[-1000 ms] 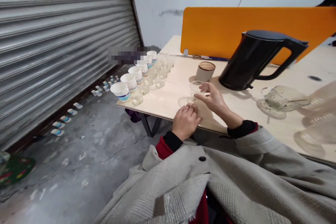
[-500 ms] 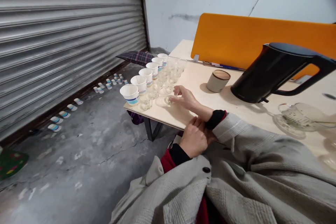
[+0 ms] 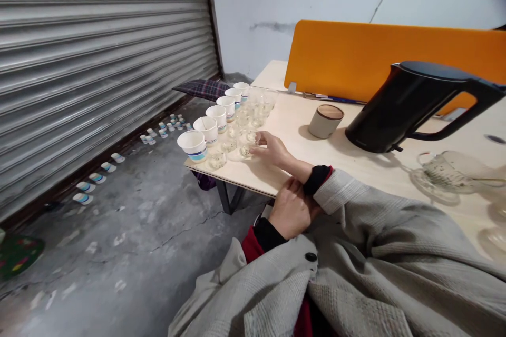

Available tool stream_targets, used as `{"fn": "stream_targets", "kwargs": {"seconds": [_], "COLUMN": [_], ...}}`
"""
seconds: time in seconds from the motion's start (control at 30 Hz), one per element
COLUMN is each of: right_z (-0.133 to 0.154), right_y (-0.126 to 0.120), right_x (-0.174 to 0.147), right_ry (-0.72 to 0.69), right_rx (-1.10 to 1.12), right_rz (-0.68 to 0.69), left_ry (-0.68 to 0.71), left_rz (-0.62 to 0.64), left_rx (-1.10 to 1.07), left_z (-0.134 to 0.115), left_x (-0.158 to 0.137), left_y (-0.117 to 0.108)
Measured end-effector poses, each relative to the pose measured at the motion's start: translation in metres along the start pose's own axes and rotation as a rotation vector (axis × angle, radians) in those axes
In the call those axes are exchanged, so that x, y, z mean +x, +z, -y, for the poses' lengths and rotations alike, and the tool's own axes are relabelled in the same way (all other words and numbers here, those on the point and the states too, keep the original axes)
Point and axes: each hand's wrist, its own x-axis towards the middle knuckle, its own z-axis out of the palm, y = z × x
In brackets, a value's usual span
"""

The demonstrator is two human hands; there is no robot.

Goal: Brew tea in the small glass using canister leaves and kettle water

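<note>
Six white paper cups (image 3: 192, 148) in a line along the left end of the surface (image 3: 286, 113), open side up, blue bands visible on the near ones. Small clear glasses (image 3: 228, 146) stand just beside them, bunched together; they overlap too much to count. Right hand (image 3: 274, 151) is out over the near part of the surface, thumb and fingers closed on one small clear glass (image 3: 246, 151), gripped from its right side. That glass is upright, right next to the other glasses, dark bits in the bottom; can't tell if its base touches the surface. Left hand (image 3: 290, 209) is at the near edge, under the right wrist, fingers curled close together; fingertips hidden, can't tell if they hold anything. Round canister (image 3: 324, 125) with a wood-look top stands beyond the right hand, black kettle (image 3: 399, 108) just right of it. Clear glass pitcher (image 3: 448, 172) with leaf bits inside is near the kettle, further right. Orange panel (image 3: 379, 60) behind the kettle. More cups (image 3: 97, 178) on the floor (image 3: 138, 274) along the metal shutter (image 3: 98, 73).
</note>
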Motion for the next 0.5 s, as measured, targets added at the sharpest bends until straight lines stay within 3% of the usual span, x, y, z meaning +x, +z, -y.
{"fn": "stream_targets", "kwargs": {"seconds": [0.13, 0.27, 0.5], "right_z": [0.005, 0.016, 0.031], "right_y": [-0.008, -0.036, -0.129], "right_x": [-0.008, -0.039, -0.164], "right_ry": [0.036, 0.010, -0.061], "right_rx": [0.015, -0.014, -0.167], "right_rz": [-0.011, 0.002, -0.216], "left_ry": [-0.021, -0.058, -0.044], "left_rz": [0.006, -0.002, 0.014], "left_rx": [0.003, 0.005, 0.084], "left_z": [0.000, 0.000, 0.004], "left_x": [-0.001, -0.002, -0.003], "left_y": [0.002, 0.004, 0.005]}}
